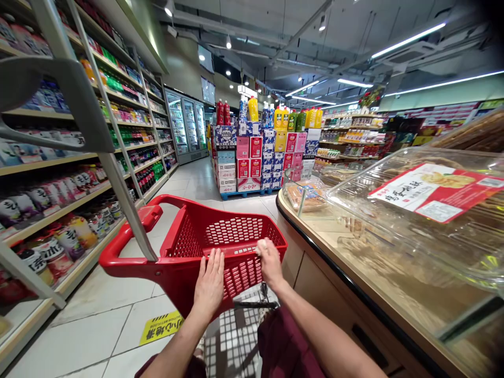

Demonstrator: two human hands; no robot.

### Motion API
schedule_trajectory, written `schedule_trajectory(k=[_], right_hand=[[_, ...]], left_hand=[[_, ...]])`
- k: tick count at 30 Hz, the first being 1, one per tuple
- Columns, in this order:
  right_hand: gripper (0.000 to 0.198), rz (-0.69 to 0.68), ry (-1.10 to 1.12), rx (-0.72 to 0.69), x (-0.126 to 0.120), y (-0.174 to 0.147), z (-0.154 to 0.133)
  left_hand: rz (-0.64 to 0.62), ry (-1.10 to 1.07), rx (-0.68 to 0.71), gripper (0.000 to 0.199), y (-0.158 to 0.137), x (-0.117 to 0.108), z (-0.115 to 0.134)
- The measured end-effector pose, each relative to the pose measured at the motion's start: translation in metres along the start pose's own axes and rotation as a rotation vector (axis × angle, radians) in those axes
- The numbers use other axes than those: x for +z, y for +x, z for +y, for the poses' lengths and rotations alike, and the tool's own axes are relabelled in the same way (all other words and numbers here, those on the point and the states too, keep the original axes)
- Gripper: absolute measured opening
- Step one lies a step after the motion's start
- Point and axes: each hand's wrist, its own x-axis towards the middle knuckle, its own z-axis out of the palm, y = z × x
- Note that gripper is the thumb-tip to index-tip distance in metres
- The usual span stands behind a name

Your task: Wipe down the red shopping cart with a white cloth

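Note:
A red plastic shopping cart (232,257) with a pierced basket stands right in front of me, its handle (114,252) towards the left. Flat against the near side of the basket lies my left hand (210,278), fingers stretched out and holding nothing. At the basket's rim, near its right end, my right hand (271,262) is closed around a small whitish wad (260,246), perhaps a tissue or cloth. Part of the wad is hidden by the fingers. The visible part of the basket holds no goods.
Drink shelves (71,210) line the left side, behind a grey metal post (129,210). A counter (331,257) with clear plastic food boxes (394,210) stands close on the right. Stacked cartons (250,163) rise ahead. A yellow floor sign (159,326) lies on the tiles.

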Motion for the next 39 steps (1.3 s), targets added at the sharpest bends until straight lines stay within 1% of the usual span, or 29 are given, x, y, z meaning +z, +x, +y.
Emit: schedule_trajectory(k=[1, 2, 3, 6, 7, 8, 10, 11, 12, 13, 15, 16, 17, 18, 20, 21, 22, 24, 25, 26, 27, 30, 31, 32, 33, 35, 37, 38, 39], right_hand=[[0.055, -0.015, 0.018, -0.082, 0.000, 0.000, -0.003], [0.055, -0.025, 0.024, -0.115, 0.000, 0.000, -0.004], [0.054, -0.027, 0.014, -0.087, -0.002, 0.001, -0.004], [0.048, -0.005, -0.062, 0.167, -0.005, 0.005, -0.001], [0.046, -0.001, -0.072, 0.191, -0.004, 0.005, -0.003], [0.046, -0.007, -0.064, 0.147, -0.003, 0.005, -0.006], [0.048, -0.040, -0.014, -0.060, -0.001, 0.003, -0.012], [0.049, -0.051, 0.007, -0.139, -0.001, 0.002, -0.015], [0.051, -0.055, 0.012, -0.158, -0.002, 0.002, -0.016], [0.051, -0.047, -0.002, -0.109, -0.004, 0.001, -0.016], [0.048, -0.003, -0.055, 0.083, -0.005, 0.002, -0.018], [0.047, 0.016, -0.067, 0.139, -0.004, 0.002, -0.022], [0.047, 0.027, -0.058, 0.130, -0.002, 0.001, -0.027], [0.047, 0.027, -0.030, 0.059, 0.000, 0.000, -0.034], [0.049, 0.000, 0.043, -0.150, 0.005, -0.002, -0.046], [0.049, -0.014, 0.065, -0.207, 0.005, -0.003, -0.050], [0.048, -0.019, 0.068, -0.204, 0.005, -0.002, -0.052], [0.046, -0.002, 0.041, -0.062, 0.002, -0.001, -0.055], [0.045, 0.013, 0.033, 0.011, 0.001, -0.001, -0.060], [0.044, 0.022, 0.040, 0.042, 0.001, -0.001, -0.068], [0.045, 0.023, 0.064, 0.022, 0.002, -0.002, -0.079], [0.048, -0.020, 0.167, -0.190, 0.010, -0.007, -0.118], [0.049, -0.038, 0.184, -0.240, 0.011, -0.009, -0.126], [0.050, -0.052, 0.186, -0.256, 0.011, -0.010, -0.130], [0.049, -0.060, 0.176, -0.235, 0.011, -0.011, -0.131], [0.047, -0.042, 0.146, -0.123, 0.009, -0.011, -0.129], [0.046, -0.014, 0.161, -0.050, 0.009, -0.011, -0.139], [0.047, -0.006, 0.195, -0.063, 0.010, -0.011, -0.150], [0.048, -0.002, 0.242, -0.110, 0.012, -0.012, -0.164]], left_hand=[[-0.001, 0.004, 0.008, 0.061, -0.001, -0.001, -0.003], [-0.003, 0.010, 0.012, 0.061, -0.002, -0.002, -0.006], [-0.005, 0.016, 0.013, 0.061, -0.003, -0.003, -0.010], [0.000, 0.036, -0.012, 0.060, -0.007, -0.006, -0.018], [0.004, 0.039, -0.017, 0.060, -0.008, -0.006, -0.020], [0.007, 0.040, -0.018, 0.059, -0.009, -0.007, -0.021], [0.011, 0.035, -0.006, 0.058, -0.011, -0.009, -0.023], [0.012, 0.031, 0.003, 0.058, -0.012, -0.010, -0.024], [0.014, 0.025, 0.007, 0.059, -0.013, -0.012, -0.025], [0.016, 0.020, 0.002, 0.059, -0.014, -0.013, -0.026], [0.019, 0.011, -0.028, 0.060, -0.016, -0.014, -0.027], [0.020, 0.010, -0.047, 0.060, -0.017, -0.015, -0.027], [0.020, 0.010, -0.057, 0.059, -0.018, -0.015, -0.027], [0.020, 0.011, -0.055, 0.059, -0.018, -0.015, -0.028], [0.026, 0.013, -0.026, 0.059, -0.021, -0.016, -0.033], [0.036, 0.015, -0.017, 0.059, -0.023, -0.018, -0.037], [0.049, 0.017, -0.018, 0.059, -0.025, -0.019, -0.041], [0.078, 0.029, -0.039, 0.059, -0.030, -0.024, -0.050], [0.089, 0.038, -0.057, 0.059, -0.032, -0.026, -0.053], [0.095, 0.049, -0.072, 0.059, -0.034, -0.027, -0.056], [0.094, 0.058, -0.078, 0.058, -0.035, -0.029, -0.058], [0.071, 0.066, -0.054, 0.056, -0.039, -0.032, -0.064], [0.064, 0.061, -0.040, 0.057, -0.041, -0.033, -0.067], [0.062, 0.057, -0.042, 0.057, -0.042, -0.034, -0.070], [0.063, 0.054, -0.056, 0.058, -0.045, -0.035, -0.074], [0.064, 0.056, -0.110, 0.060, -0.049, -0.038, -0.080], [0.056, 0.056, -0.155, 0.061, -0.052, -0.040, -0.083], [0.051, 0.052, -0.159, 0.060, -0.054, -0.041, -0.084], [0.050, 0.044, -0.152, 0.060, -0.055, -0.042, -0.085]])
